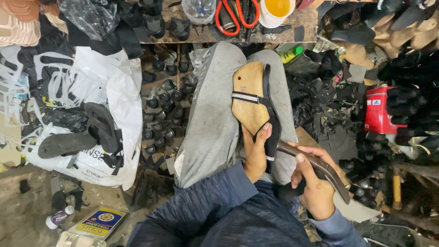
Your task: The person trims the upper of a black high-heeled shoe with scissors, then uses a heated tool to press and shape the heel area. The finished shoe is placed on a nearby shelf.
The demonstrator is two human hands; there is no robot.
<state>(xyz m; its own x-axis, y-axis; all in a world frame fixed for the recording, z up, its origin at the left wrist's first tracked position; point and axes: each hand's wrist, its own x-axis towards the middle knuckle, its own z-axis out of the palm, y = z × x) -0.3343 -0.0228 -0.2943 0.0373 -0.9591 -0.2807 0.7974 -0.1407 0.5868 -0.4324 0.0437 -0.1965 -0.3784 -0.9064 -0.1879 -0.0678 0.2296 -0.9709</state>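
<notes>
A wooden shoe last (pixel 249 98), smooth and pale tan, is seen lying along the lap of a seated person in grey trousers (pixel 215 119), its tip pointing toward twelve o'clock. Black sandal straps (pixel 270 114) are wrapped over it, one thin band edged with small sparkling stones crossing its middle. The left hand (pixel 257 155) is closed around the heel end of the last, at six o'clock from it, thumb pressed on the black upper. The right hand (pixel 313 185), at four o'clock from the last, is clamped on a dark metal tool (pixel 320 167) with a flat, slightly curved, dull brown blade, whose tip is laid against the black edge of the shoe. The two hands are close together but not touching.

At nine o'clock a white plastic sack (pixel 121 91) is spread on the floor, with two flat black rubber soles (pixel 87 132) resting on it. Between the sack and the leg, rows of small black moulded heels (pixel 162 110) are scattered. At twelve o'clock a worn bench edge carries red-handled scissors (pixel 235 16) and a white cup (pixel 275 11) of yellow liquid. At three o'clock a red tin (pixel 378 112) is seen among heaps of black offcuts.
</notes>
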